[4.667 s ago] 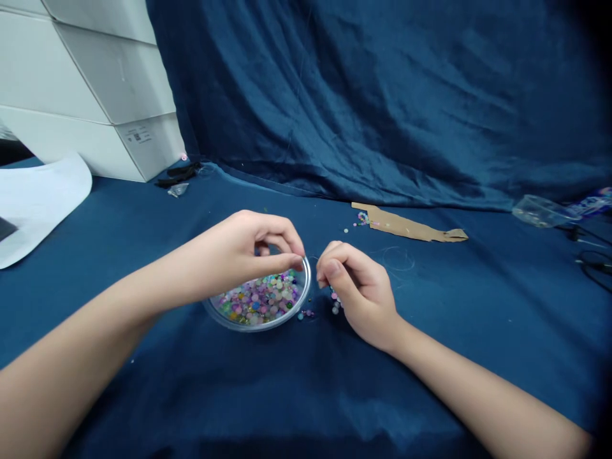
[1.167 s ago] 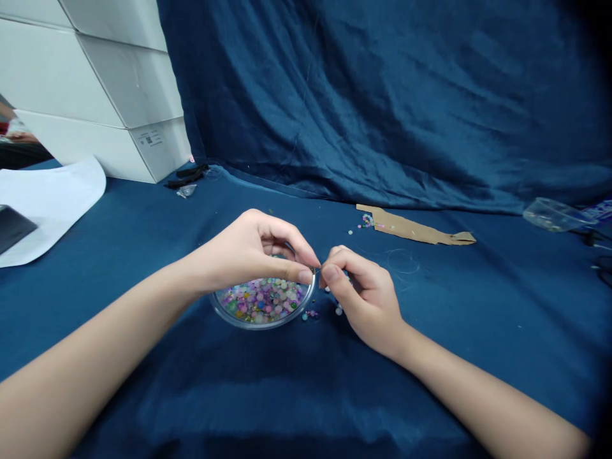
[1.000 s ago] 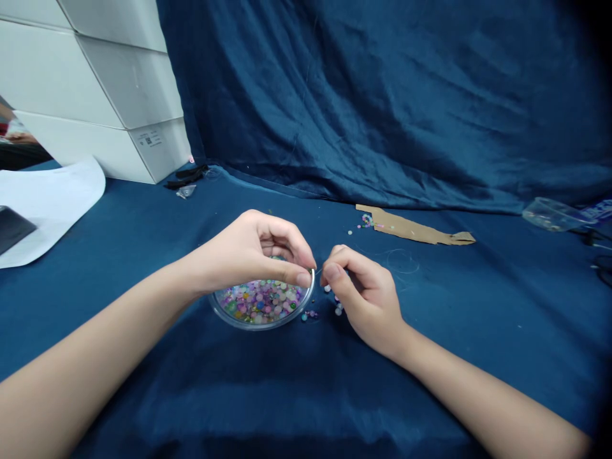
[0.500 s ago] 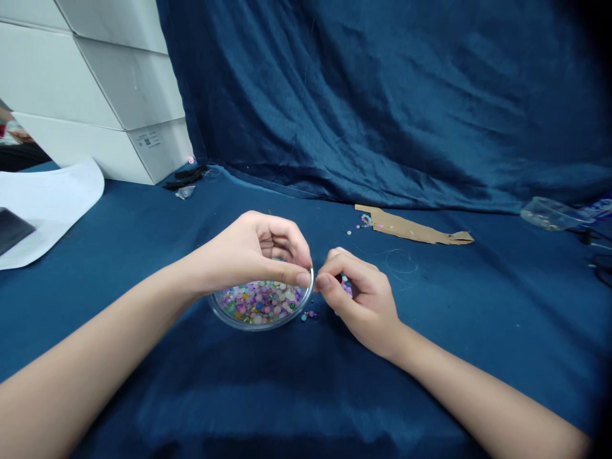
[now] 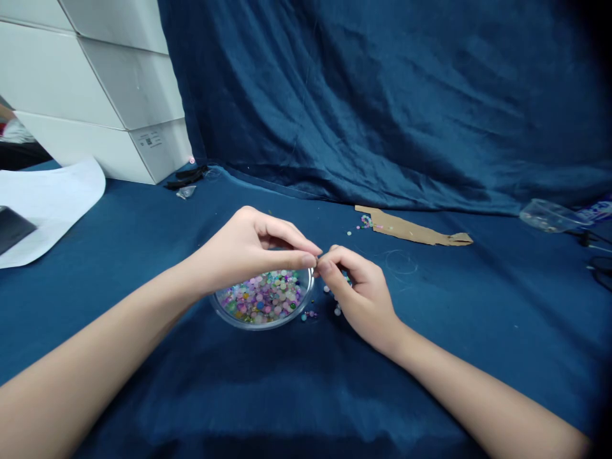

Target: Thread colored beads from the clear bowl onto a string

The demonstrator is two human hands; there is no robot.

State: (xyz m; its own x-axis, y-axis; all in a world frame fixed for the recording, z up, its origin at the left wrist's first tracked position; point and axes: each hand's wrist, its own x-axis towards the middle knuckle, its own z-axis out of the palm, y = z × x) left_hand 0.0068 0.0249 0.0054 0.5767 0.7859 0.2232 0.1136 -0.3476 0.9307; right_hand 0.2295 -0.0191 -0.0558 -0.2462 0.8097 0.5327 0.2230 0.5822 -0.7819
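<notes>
My left hand (image 5: 258,245) and my right hand (image 5: 356,293) meet fingertip to fingertip above the right rim of a round glass dish (image 5: 262,325). Each pinches a very fine thread (image 5: 319,256), barely visible between the fingers. The dish holds a heap of small multicoloured beads (image 5: 262,296) in pink, purple, green and white. Several loose beads (image 5: 337,305) lie on the blue cloth below my right hand, which partly hides them. My left hand covers the dish's far rim.
A cardboard strip (image 5: 411,233) lies behind the hands with a few beads (image 5: 366,220) at its end. A clear plastic container (image 5: 549,215) and black cords (image 5: 600,268) are at right. White paper (image 5: 48,210) and white boxes (image 5: 95,95) are at left.
My left fingertips have risen slightly above the dish rim, and my hands have closed together at the fingertips. The dish and loose beads stay in place.
</notes>
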